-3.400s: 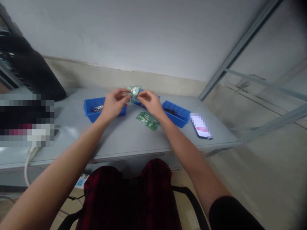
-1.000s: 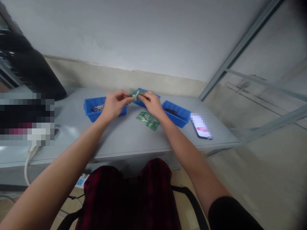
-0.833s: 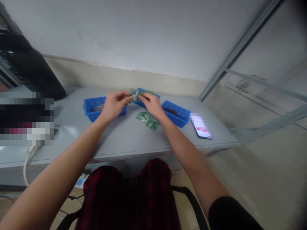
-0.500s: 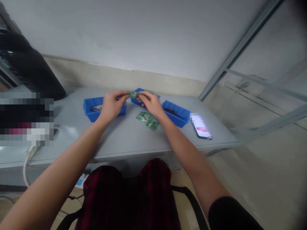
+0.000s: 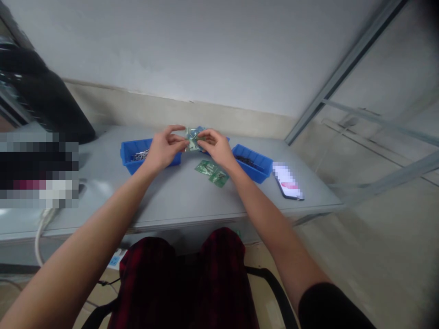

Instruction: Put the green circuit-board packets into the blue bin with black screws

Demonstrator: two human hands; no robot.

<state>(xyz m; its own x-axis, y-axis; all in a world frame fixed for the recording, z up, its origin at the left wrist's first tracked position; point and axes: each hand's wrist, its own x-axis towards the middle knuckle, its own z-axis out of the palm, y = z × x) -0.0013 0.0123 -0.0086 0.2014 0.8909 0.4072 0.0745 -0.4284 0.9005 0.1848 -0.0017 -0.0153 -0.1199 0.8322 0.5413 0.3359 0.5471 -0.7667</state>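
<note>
Between my hands hangs a small clear and green plastic bag (image 5: 192, 138), its flat side facing me. My left hand (image 5: 167, 147) pinches its left edge with thumb and fingers. On the other side my right hand (image 5: 215, 145) grips the bag's right edge. Whether anything lies inside it is hard to make out. Below, two similar green bags, one a filled bag (image 5: 206, 167) and the other a second filled bag (image 5: 218, 177), lie on the table with small dark pieces showing through.
A blue bin (image 5: 128, 153) with silvery metal pieces stands at left. Another blue bin (image 5: 225, 140) is mostly hidden behind my right hand. To the right are a blue bin (image 5: 262, 169) of dark screw-like pieces and a phone (image 5: 288, 183). A black bottle-shaped object (image 5: 58, 100) stands far left.
The bag has turned from nearly edge-on to flat side toward me. Both hands keep hold of it in almost the same place; the fingers have shifted slightly.
</note>
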